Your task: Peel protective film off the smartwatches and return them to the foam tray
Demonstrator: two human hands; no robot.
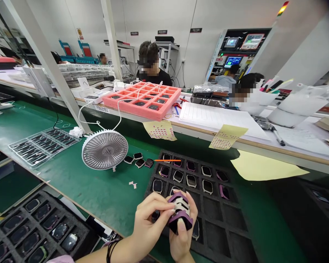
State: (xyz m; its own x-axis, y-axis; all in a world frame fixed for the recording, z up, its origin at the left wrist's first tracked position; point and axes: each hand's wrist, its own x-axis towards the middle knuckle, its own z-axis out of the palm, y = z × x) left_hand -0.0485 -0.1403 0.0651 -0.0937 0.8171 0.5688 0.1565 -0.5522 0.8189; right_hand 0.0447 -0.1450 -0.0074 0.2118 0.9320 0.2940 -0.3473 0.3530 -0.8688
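Your L hand (150, 219) & R hand (183, 237) both grip a purple-and-black smartwatch (180, 212) w/ fingertips, right above the black foam tray (216, 232). Its square cells hold glossy watches (207, 187) w/ pink or dark rims. Loose watches (138, 160) lie on the green mat (98, 193) beside a ribbed grey fan (104, 149). Pink foam tray (142, 100) on the bench (197, 129) behind: dark watches (153, 107) in its cells.

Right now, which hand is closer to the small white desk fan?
Left. The left hand is nearer the desk fan, lying below and right of it in view. The right hand sits farther right, past the left hand; both hold purple watch cases.
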